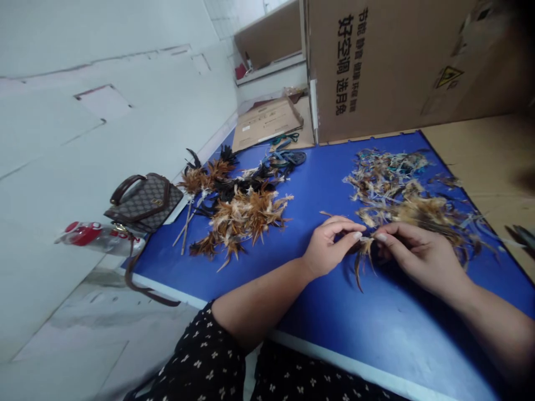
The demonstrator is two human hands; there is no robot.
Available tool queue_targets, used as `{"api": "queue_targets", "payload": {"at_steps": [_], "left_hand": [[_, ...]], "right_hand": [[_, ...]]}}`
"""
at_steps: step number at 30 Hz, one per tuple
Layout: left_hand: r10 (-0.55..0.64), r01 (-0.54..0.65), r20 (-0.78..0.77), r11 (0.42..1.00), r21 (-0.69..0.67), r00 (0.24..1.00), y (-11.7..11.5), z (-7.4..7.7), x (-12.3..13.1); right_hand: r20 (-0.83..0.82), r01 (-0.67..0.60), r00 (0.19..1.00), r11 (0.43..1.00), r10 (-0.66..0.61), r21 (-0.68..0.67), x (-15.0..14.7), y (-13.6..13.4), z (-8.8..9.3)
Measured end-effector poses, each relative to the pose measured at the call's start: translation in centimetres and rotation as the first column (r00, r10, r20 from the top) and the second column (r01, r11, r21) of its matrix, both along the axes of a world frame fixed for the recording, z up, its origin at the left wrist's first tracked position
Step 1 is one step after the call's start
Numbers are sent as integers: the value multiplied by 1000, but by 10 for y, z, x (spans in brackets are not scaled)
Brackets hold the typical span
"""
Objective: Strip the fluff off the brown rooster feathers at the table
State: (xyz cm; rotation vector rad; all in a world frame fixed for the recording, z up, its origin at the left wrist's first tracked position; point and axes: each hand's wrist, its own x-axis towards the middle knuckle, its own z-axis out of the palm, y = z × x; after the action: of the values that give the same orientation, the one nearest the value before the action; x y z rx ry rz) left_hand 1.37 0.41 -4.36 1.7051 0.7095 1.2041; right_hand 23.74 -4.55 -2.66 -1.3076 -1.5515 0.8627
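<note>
Over the blue table (246,278), my left hand (330,245) pinches one side of a small feather bunch (365,253) between thumb and fingers. My right hand (422,253) grips the other side of it, its thumb and index finger pressed together close to the left fingertips. Brown feather tips hang below the fingers. Behind and beside my right hand spreads a loose pile of mixed feathers (384,178). To the left of my hands lie fluffy brown feather bunches (246,214), with black feathers (234,189) behind them.
A patterned handbag (146,203) and a plastic bottle with a red cap (83,234) are at the table's left edge. Thin sticks (186,228) lie near the bag. A large cardboard box (397,67) stands at the back, with flat cardboard (265,122) beside it.
</note>
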Motion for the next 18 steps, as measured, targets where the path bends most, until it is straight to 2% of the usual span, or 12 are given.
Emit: {"api": "queue_targets", "payload": {"at_steps": [4,6,10,14,18], "left_hand": [[-12,20,-60,992,128,998,-2,1,-2],[13,-8,-43,994,108,999,-2,-1,-1],[-90,87,20,990,107,996,-1,-2,2],[-98,96,19,992,86,995,2,-1,2],[-80,83,61,996,-41,995,1,-5,4]], "right_hand": [[-39,-38,998,999,39,17,-4,-2,8],[-62,-65,996,998,64,-18,-6,-2,13],[-49,-67,997,997,65,-36,-5,-4,14],[-60,-93,994,995,91,-32,-4,-2,9],[-56,-94,994,995,92,-24,-6,-2,11]]}}
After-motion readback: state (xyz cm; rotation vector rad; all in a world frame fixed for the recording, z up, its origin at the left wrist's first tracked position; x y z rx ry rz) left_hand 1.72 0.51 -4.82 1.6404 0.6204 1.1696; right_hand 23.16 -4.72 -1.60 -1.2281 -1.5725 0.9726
